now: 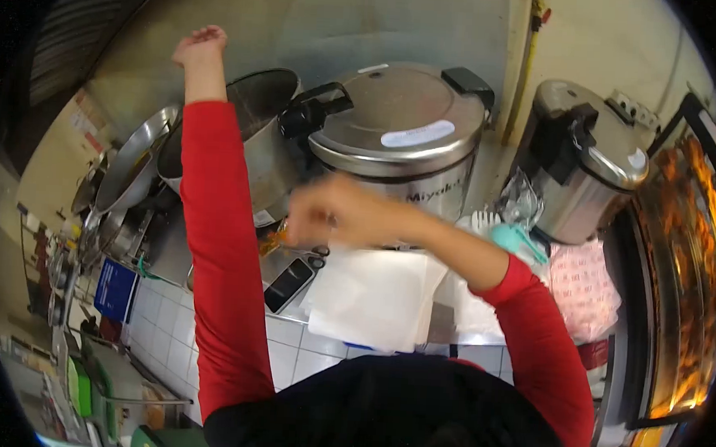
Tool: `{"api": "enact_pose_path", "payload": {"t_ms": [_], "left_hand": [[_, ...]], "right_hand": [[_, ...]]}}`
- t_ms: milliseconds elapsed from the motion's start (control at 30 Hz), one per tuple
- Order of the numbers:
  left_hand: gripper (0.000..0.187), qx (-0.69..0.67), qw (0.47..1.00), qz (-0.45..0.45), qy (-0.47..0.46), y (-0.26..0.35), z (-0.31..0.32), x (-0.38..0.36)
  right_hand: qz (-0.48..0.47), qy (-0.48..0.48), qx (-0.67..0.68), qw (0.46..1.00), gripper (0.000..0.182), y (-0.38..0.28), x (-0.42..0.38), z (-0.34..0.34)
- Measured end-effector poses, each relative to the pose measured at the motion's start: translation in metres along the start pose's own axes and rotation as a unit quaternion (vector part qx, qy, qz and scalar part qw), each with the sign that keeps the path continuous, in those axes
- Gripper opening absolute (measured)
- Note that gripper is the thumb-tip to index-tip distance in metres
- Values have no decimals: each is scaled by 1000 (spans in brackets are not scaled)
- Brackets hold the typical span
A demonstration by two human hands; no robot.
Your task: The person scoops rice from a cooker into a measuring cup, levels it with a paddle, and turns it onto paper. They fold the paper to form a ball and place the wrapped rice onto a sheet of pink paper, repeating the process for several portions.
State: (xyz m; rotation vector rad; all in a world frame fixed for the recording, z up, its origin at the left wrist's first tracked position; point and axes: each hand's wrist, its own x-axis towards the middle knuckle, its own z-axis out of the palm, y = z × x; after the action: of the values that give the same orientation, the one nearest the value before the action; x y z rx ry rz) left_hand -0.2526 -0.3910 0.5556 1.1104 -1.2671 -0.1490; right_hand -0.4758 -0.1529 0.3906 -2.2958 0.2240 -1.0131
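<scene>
My left arm, in a red sleeve, stretches far forward past the metal pots. At its end my left hand [201,44] is raised near the wall, its fingers curled, and what they hold, if anything, cannot be made out. Blurred by motion, my right hand [326,211] hangs in front of the large rice cooker [412,113], above the counter. Below it lie a stack of white paper sheets [374,297], a black phone [290,285] and black scissors [318,258].
A deep pot [256,157] and pans [131,159] stand at the left. At the right are a smaller steel cooker [592,167], a pink-white printed bag [583,288], a teal item [519,242] and a glowing glass-fronted oven [683,281]. A blue box [116,289] is lower left.
</scene>
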Motion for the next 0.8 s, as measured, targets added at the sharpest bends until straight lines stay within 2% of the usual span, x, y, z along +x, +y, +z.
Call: {"api": "enact_pose_path", "payload": {"t_ms": [33, 67, 100, 133, 167, 233, 267, 300, 333, 400, 433, 500, 600, 633, 700, 733, 767, 800], "left_hand": [[17, -240, 970, -33, 33, 21, -7, -14], [13, -462, 883, -59, 63, 38, -19, -29], [8, -661, 742, -71, 88, 56, -36, -38], [8, -699, 711, -60, 40, 67, -58, -46], [9, -733, 678, -48, -11, 79, -81, -57], [10, -743, 657, 52, -117, 121, -128, -81], [8, -699, 681, 134, -170, 152, -151, -96], [16, -594, 732, 276, -189, 163, -187, -91], [16, -497, 770, 374, -146, 170, -214, -89], [18, -318, 845, 429, 13, 175, -233, -73], [18, -232, 876, 417, 67, 168, -232, -63], [20, -55, 927, 354, 113, 143, -216, -36], [22, 181, 952, 236, 69, 87, -171, 7], [23, 242, 949, 200, 40, 66, -153, 18], [24, 332, 931, 151, -7, 29, -124, 32], [25, 358, 924, 132, -24, 16, -114, 33], [26, 377, 918, 118, -35, 5, -105, 35], [26, 390, 913, 108, -44, -1, -96, 35]], "right_hand": [[138, 62, -116, 982, 14, 18, 13, -27], [84, 112, -252, 958, 24, 64, 31, -51], [126, 97, -375, 913, 39, 95, 48, -68], [222, 73, -446, 864, 49, 125, 69, -79], [236, 79, -488, 836, 59, 149, 87, -87], [341, 1, -421, 841, 64, 151, 124, -104], [390, -36, -388, 834, 67, 149, 143, -114], [459, -128, -299, 827, 58, 150, 157, -123], [475, -145, -233, 836, 52, 161, 165, -127], [507, -176, -100, 838, 44, 195, 171, -131], [512, -154, -50, 844, 41, 199, 168, -131], [506, -169, -47, 845, 40, 198, 170, -136], [522, -157, -43, 837, 36, 176, 176, -150], [489, -150, -9, 859, 38, 167, 179, -167], [458, -74, 43, 885, 38, 129, 188, -218], [410, 21, -5, 912, 27, 110, 187, -247], [373, 93, -58, 921, 36, 92, 183, -285], [341, 147, -31, 928, 34, 85, 173, -335]]}}
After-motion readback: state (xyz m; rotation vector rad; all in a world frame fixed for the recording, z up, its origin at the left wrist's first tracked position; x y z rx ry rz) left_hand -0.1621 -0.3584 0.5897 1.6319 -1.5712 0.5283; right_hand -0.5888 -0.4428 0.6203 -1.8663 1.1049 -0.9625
